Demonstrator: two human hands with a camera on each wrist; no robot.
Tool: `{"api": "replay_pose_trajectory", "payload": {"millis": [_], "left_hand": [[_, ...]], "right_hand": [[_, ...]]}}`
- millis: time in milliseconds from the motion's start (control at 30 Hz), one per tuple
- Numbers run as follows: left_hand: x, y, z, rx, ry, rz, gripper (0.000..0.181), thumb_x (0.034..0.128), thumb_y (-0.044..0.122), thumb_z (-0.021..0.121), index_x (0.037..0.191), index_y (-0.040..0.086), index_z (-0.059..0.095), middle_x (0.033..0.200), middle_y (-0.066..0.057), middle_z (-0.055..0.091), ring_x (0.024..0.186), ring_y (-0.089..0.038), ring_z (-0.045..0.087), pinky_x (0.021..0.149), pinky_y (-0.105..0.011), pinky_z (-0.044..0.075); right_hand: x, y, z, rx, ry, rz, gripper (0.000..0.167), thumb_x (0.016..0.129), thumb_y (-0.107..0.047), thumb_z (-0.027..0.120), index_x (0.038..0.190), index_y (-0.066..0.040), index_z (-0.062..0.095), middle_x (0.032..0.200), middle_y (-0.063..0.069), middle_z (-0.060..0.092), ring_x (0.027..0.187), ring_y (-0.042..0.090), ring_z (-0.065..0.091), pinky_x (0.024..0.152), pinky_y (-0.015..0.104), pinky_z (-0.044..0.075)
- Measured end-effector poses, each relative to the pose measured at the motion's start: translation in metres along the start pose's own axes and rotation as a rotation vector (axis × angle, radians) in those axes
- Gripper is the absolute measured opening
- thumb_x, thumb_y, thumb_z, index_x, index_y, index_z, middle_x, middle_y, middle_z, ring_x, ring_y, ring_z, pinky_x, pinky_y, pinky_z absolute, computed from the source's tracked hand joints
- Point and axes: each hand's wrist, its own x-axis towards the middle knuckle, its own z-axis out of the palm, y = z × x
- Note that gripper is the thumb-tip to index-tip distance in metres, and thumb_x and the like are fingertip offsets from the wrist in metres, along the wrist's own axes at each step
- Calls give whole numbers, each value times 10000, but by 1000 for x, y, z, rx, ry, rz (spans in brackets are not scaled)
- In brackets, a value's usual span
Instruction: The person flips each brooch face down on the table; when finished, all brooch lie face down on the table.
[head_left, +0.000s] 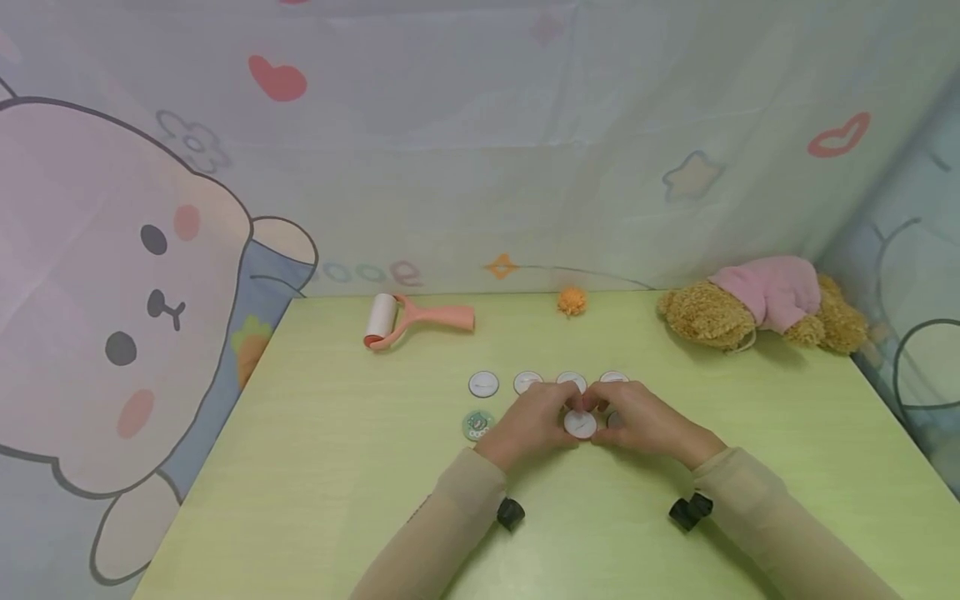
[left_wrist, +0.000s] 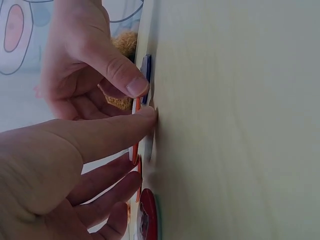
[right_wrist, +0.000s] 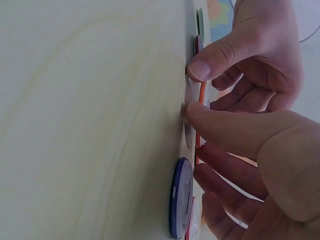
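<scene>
Between my two hands is a round pin badge (head_left: 580,425), its white back with the pin facing up. The left hand (head_left: 534,418) pinches its left side between thumb and fingers, and the right hand (head_left: 641,423) pinches the right side. In the right wrist view the badge's orange rim (right_wrist: 202,92) shows slightly off the table. Beside the right hand lies a blue-rimmed badge (right_wrist: 181,200), mostly covered in the head view. A red badge (left_wrist: 147,215) lies by the left hand, and a green badge (head_left: 477,425) lies face up farther left.
Behind the hands, a row of white-backed badges (head_left: 483,384) lies on the pale table (head_left: 315,483). At the back are a pink-handled roller (head_left: 438,316), an orange fuzzy ball (head_left: 572,301) and a plush toy in pink (head_left: 772,296). A printed cloth (head_left: 450,183) hangs behind.
</scene>
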Motion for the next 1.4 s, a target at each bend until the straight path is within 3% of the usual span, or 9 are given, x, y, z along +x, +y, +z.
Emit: {"api": "replay_pose_trajectory", "payload": {"millis": [367,833,1233,1400], "left_hand": [[1,3,0,110,-27,-33,376,767,187,941,1028,163,672,974,66,715,861,-100,606,783,-233,501],[-1,5,-4,207,6,-30,315,801,265,924,971,177,674,923,61,726,782,-110,590,694,-250,475],[-3,1,-4,178,24,-16,315,796,272,928,948,174,670,859,90,669,751,-101,553,680,-234,463],[-8,-1,-10,128,38,-23,246,875,286,862,1004,173,685,937,61,694,812,-103,556,768,-232,478]], "right_hand": [[0,3,2,7,-16,14,358,817,-117,909,1106,-143,699,1044,-43,711,962,164,677,843,358,564],[2,-2,1,-22,-11,21,316,823,-118,901,1068,-107,702,1005,-25,705,939,182,665,837,359,556],[-3,1,-3,-17,8,40,355,808,-108,904,1097,-97,698,1052,-3,707,996,206,685,876,404,567],[-5,4,-8,-18,4,53,369,805,-109,906,1106,-96,692,1058,-3,708,1018,219,694,885,424,570]]}}
